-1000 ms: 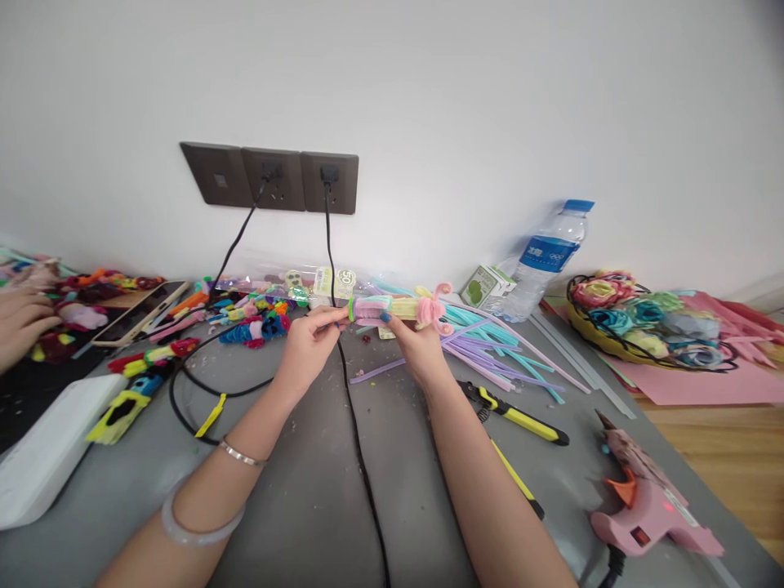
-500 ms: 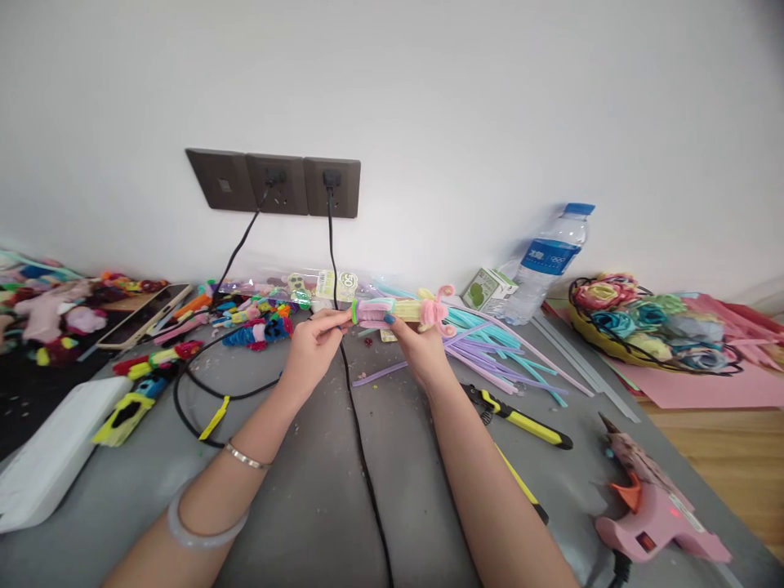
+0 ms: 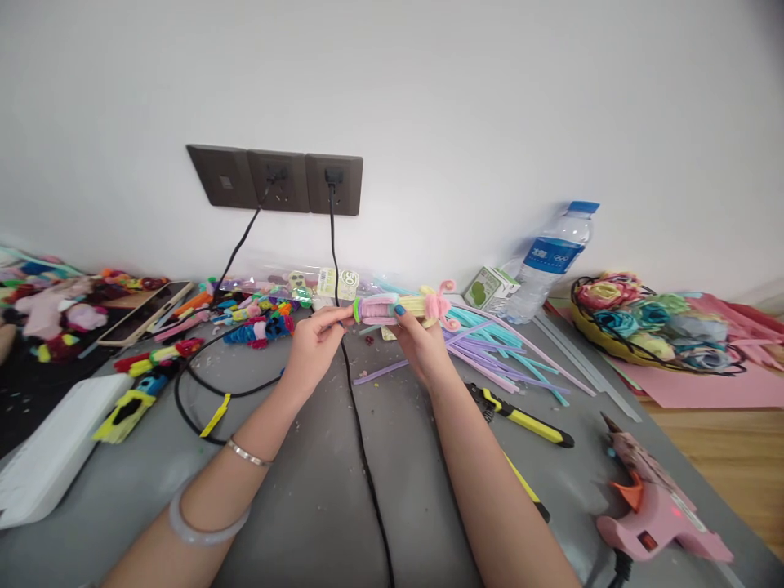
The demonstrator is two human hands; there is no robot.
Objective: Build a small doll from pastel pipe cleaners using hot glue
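Note:
Both of my hands hold one pastel pipe-cleaner figure (image 3: 401, 307) level above the grey table (image 3: 318, 498). It is a fuzzy pink and yellow roll with a green ring at its left end and pink curls at its right end. My left hand (image 3: 315, 343) pinches the green-ringed left end with its fingertips. My right hand (image 3: 422, 347) grips the middle from below, thumb on top. A loose purple pipe cleaner (image 3: 380, 373) lies on the table just under the hands.
A fan of purple and teal pipe cleaners (image 3: 508, 355) lies right of the hands. Yellow-handled pliers (image 3: 520, 415), a pink glue gun (image 3: 655, 506), a water bottle (image 3: 548, 261), a basket of paper flowers (image 3: 637, 318), black cables (image 3: 361, 457), a phone (image 3: 144, 314), a white box (image 3: 52, 449) and finished bright figures (image 3: 257, 327) surround them.
Another person's hand at the far left edge has withdrawn from view. My hands keep hold of the figure, raised slightly, with my right thumb shifted on top of it.

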